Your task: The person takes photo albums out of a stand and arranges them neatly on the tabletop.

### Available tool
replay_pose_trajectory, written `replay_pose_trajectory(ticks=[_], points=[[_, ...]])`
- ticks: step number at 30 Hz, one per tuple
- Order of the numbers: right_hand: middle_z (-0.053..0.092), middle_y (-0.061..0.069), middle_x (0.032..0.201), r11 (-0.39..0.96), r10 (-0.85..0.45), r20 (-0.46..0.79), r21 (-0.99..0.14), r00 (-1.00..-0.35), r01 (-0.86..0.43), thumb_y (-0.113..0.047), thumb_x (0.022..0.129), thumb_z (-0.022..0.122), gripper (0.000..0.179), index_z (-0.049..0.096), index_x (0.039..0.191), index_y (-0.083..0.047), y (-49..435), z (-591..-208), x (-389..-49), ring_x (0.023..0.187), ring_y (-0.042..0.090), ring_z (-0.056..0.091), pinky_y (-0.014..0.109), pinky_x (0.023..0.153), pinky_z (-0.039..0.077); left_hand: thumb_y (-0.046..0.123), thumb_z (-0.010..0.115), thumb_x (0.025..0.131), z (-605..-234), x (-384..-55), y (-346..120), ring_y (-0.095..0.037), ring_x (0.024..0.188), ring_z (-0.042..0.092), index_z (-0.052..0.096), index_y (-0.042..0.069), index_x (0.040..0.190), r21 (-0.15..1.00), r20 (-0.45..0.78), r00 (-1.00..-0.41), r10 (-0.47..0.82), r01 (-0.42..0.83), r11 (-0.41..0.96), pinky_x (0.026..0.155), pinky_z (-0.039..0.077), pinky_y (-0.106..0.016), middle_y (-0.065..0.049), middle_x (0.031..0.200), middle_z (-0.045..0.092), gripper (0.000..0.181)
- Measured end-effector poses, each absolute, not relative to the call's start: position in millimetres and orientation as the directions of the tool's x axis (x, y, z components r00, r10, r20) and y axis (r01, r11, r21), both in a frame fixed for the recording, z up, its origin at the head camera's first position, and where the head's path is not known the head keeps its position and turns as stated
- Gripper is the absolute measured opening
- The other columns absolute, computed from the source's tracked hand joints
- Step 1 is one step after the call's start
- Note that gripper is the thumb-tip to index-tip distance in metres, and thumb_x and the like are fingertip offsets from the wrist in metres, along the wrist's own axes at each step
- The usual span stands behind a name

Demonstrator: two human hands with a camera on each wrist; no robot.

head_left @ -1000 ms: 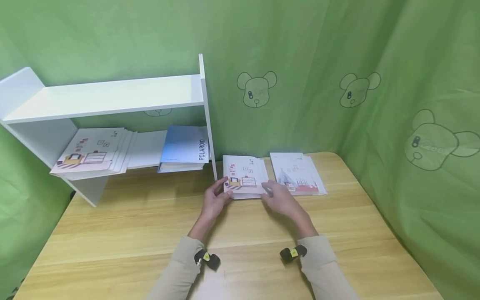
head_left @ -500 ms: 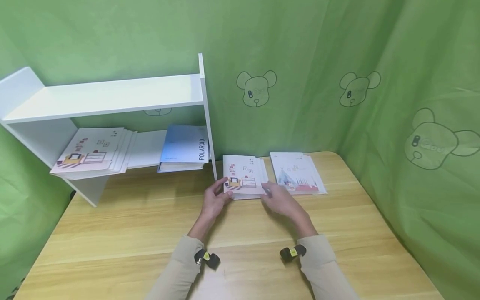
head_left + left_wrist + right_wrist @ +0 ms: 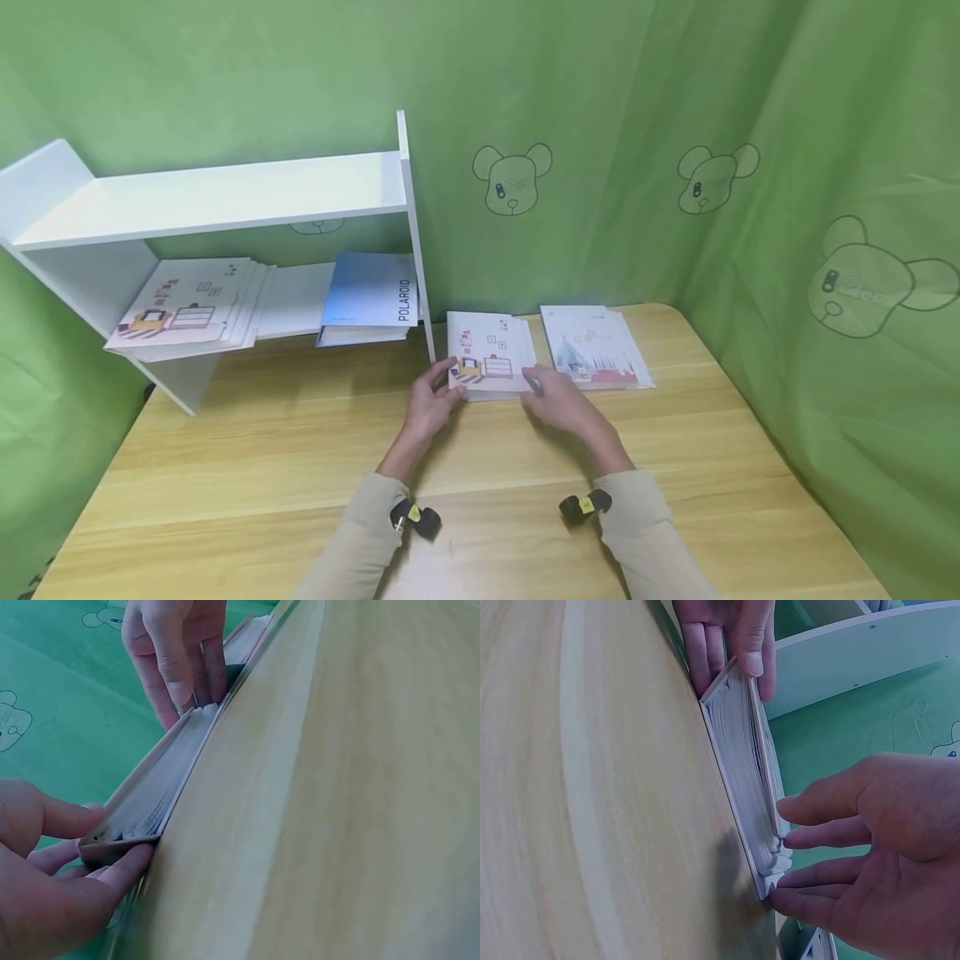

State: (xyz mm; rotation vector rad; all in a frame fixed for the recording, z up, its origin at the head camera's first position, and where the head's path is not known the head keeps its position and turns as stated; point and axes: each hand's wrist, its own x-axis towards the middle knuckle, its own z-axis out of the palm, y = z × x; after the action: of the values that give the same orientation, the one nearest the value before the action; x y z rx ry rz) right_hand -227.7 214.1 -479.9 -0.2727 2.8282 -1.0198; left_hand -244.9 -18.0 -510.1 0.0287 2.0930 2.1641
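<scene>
A white photo album (image 3: 491, 357) with a printed room scene lies on the table in the head view, its near edge towards me. At its left edge my left hand (image 3: 430, 403) grips the spine corner; in the left wrist view the thumb is over the cover and a finger is against the spine. On the opposite side my right hand (image 3: 558, 398) touches the edge, and the right wrist view shows its fingers (image 3: 821, 874) fairly straight against the page side. Just beyond this hand lies a second album (image 3: 596, 346) with a tent picture.
To the left stands a white shelf (image 3: 247, 187), with a fanned stack of similar albums (image 3: 183, 304) and a blue album (image 3: 367, 292) marked POLAROID on its lower board. The wooden table (image 3: 262, 475) reaches back to a green curtain (image 3: 600, 100).
</scene>
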Motion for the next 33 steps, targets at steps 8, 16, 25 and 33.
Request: replay_pose_trajectory(ticks=[8,16,25,33], points=[[0.047,0.029,0.150,0.754,-0.221,-0.040,-0.641,-0.974,-0.145,-0.012,0.100,0.061,0.052,0.047,0.146,0.008,215.2,-478.6,-227.6,0.141,0.046,0.042,0.058,0.119,0.034,-0.009,0.062,0.093,-503.7,-242.1,-23.1,-0.040,0.132,0.055,0.046,0.001,0.150,0.998,-0.053,-0.987,0.151,-0.046,0.049,0.096,0.059,-0.032,-0.027,0.155,0.041,0.060],[0.046,0.026,0.152,0.739,-0.224,-0.047,-0.659,-0.973,-0.138,-0.011,0.099,0.061,0.054,0.046,0.149,0.005,215.4,-477.4,-226.6,0.134,0.044,0.050,0.057,0.120,0.033,-0.005,0.063,0.093,-499.9,-240.7,-32.2,-0.043,0.127,0.059,0.050,-0.002,0.146,0.996,-0.027,-0.983,0.183,-0.010,0.092,0.099,0.057,-0.040,-0.031,0.153,0.042,0.055],[0.053,0.025,0.145,0.692,-0.208,-0.044,-0.712,-0.977,-0.115,-0.013,0.100,0.060,0.057,0.043,0.153,-0.002,216.3,-477.1,-224.9,0.047,0.021,0.057,0.048,0.087,0.057,-0.002,0.064,0.094,-488.3,-236.2,-40.6,-0.039,0.116,0.064,0.052,-0.001,0.145,0.989,-0.033,-0.976,0.217,0.000,0.151,0.092,0.061,-0.049,-0.026,0.144,0.054,0.052],[0.050,0.025,0.149,0.679,-0.189,0.055,-0.714,-0.980,-0.171,-0.014,0.101,0.060,0.054,0.045,0.152,-0.004,216.6,-470.2,-225.3,0.125,0.045,0.057,0.059,0.110,0.046,0.003,0.065,0.097,-473.5,-230.6,-45.9,-0.039,0.115,0.064,0.055,0.004,0.143,0.955,0.024,-0.966,0.259,0.099,0.279,0.090,0.061,-0.050,-0.025,0.139,0.057,0.047]])
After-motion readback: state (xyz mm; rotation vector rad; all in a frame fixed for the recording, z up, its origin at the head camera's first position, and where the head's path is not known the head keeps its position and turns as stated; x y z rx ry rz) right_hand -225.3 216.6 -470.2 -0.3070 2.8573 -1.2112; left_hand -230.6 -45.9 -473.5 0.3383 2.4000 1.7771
